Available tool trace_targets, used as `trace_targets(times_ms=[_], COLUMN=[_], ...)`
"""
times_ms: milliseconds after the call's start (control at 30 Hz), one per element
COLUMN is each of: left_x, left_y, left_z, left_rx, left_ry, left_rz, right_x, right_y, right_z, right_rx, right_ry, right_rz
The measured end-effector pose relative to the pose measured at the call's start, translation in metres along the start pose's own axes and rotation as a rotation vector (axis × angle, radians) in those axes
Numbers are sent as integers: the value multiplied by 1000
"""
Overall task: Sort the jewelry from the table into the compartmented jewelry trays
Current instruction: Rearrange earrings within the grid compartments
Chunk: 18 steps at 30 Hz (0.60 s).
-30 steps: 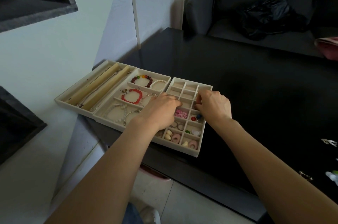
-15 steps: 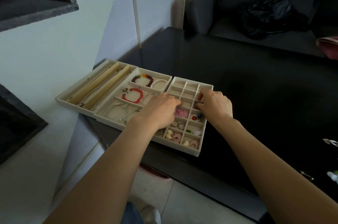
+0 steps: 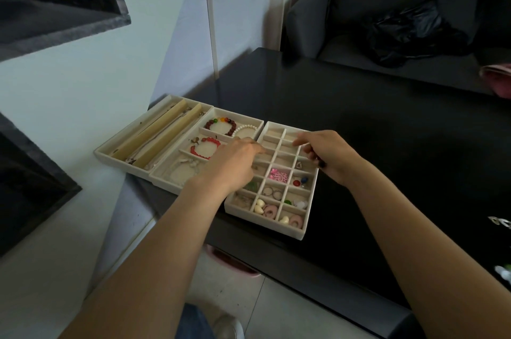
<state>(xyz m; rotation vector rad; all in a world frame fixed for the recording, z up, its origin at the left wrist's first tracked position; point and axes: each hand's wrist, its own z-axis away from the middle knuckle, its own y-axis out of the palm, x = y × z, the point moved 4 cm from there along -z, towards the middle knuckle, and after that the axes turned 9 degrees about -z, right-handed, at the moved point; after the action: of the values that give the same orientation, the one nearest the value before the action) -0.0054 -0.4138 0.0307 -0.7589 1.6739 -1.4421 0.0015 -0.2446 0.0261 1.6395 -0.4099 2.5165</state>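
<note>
Three beige jewelry trays sit side by side at the black table's left corner. The grid tray (image 3: 302, 232) holds pink charms (image 3: 279, 175), rings (image 3: 272, 193), shell pieces (image 3: 260, 206) and a small earring (image 3: 299, 164). The bracelet tray (image 3: 166, 181) holds a red bracelet (image 3: 204, 146) and a dark beaded bracelet (image 3: 221, 124). My left hand (image 3: 235, 164) reaches over the grid tray's left column, fingertips down by a divider; what they touch is hidden. My right hand (image 3: 327, 152) hovers over the grid tray's right edge, fingers loosely curled, nothing seen in them.
A long tray (image 3: 110, 149) with two padded rolls lies farthest left, overhanging the table. Loose jewelry pieces (image 3: 499, 222) lie at the table's right edge. A black bag (image 3: 409, 34) rests on the sofa behind. A pink bin (image 3: 235, 261) stands under the table.
My right hand has drawn back to the right and away from my left hand, uncovering a small earring in a right-column compartment. My left hand has barely moved.
</note>
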Motion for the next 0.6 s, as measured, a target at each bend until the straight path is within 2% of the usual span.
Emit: trace_targets(times_ms=[67,133,233,333,433,533,600], left_x=[-2,-9,-20,-16,-14,-9,0], left_y=[-2,-3,-9,-13,-10,-4,1], left_z=[-1,-3,-9,-14,-19,-19,-17], left_rx=[-30,-63,-176,-307,-299,-267,-207], left_ry=[-13,-40,-97,-222,-286,-293,-276], left_rz=[56,213,441,546,579,426,263], right_x=[-1,-3,-4,-4,-4,-7,-7], right_y=[4,9,21,33,38,36,35], right_z=[5,8,11,10,7,1,0], right_rx=[89,186,247,216,198,121,118], right_ry=[126,232,292,304,255,209,216], right_rz=[-338,-667,-931,-959,-948,-693,-607])
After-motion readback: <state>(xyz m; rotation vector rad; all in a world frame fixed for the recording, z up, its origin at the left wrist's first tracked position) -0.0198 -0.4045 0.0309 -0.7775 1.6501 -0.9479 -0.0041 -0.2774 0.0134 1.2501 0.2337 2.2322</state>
